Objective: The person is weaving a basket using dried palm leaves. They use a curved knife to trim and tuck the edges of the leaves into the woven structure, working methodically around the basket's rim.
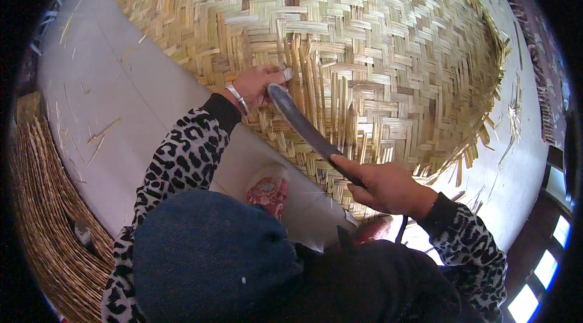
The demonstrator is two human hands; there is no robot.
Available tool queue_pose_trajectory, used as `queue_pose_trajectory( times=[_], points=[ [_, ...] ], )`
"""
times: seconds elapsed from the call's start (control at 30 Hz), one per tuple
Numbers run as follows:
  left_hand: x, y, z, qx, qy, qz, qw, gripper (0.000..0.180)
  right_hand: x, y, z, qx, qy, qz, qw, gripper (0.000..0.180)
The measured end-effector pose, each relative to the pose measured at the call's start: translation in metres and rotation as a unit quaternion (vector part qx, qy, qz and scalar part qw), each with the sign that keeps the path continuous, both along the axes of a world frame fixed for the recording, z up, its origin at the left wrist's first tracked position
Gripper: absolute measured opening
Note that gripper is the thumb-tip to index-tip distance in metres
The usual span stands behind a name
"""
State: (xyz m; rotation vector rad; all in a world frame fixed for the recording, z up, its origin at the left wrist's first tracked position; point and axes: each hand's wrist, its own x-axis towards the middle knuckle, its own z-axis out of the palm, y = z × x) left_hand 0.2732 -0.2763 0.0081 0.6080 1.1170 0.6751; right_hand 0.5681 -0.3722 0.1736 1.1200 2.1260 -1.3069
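Observation:
A large mat woven from split cane or bamboo strips [401, 68] spreads before me, several loose strip ends [313, 89] standing up from its near part. My right hand [388, 188] grips the handle end of a long, dark curved knife [306, 131]. The blade slants up and left across the strips, its tip beside my left hand [258, 85]. That hand is closed at the mat's left part, with a white wrapping [288, 73] on one digit and a silvery bracelet [238, 99] at the wrist. Whatever its fingers pinch is hidden.
Scraps of strip [104, 131] litter the pale floor [146, 110]. At the lower left lies a bundle of thin brown stalks [51, 201]. My red patterned shoe [267, 194] is close to the mat's near edge. A dark fringed cloth [543, 74] lies at the far right.

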Motion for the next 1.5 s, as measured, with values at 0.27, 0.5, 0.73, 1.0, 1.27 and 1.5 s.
queue_pose_trajectory(
  times=[0.27,0.5,0.73,1.0,1.27,1.5],
  points=[
    [-0.022,0.014,-0.032,0.081,0.223,-0.174,0.956,0.036,0.004,0.01,-0.032,0.149,-0.048,0.084,0.984,0.064],
    [-0.038,0.066,-0.007,0.058,0.144,-0.052,0.987,0.027,-0.005,0.035,-0.039,0.205,-0.056,0.067,0.975,0.06],
    [-0.035,0.116,-0.005,0.386,0.489,-0.273,0.733,0.024,-0.022,0.077,-0.062,0.197,-0.084,0.012,0.977,0.054],
    [-0.027,0.098,-0.027,0.469,0.486,-0.216,0.706,0.023,-0.023,0.1,-0.082,0.163,-0.073,0.013,0.984,0.053],
    [0.007,0.0,0.027,0.373,0.27,-0.415,0.784,0.024,-0.028,0.104,-0.101,0.156,-0.032,-0.036,0.987,0.052],
    [-0.044,-0.04,0.014,0.224,0.166,-0.367,0.887,0.027,-0.009,0.095,-0.053,0.16,0.06,-0.08,0.982,0.05]
  ],
)
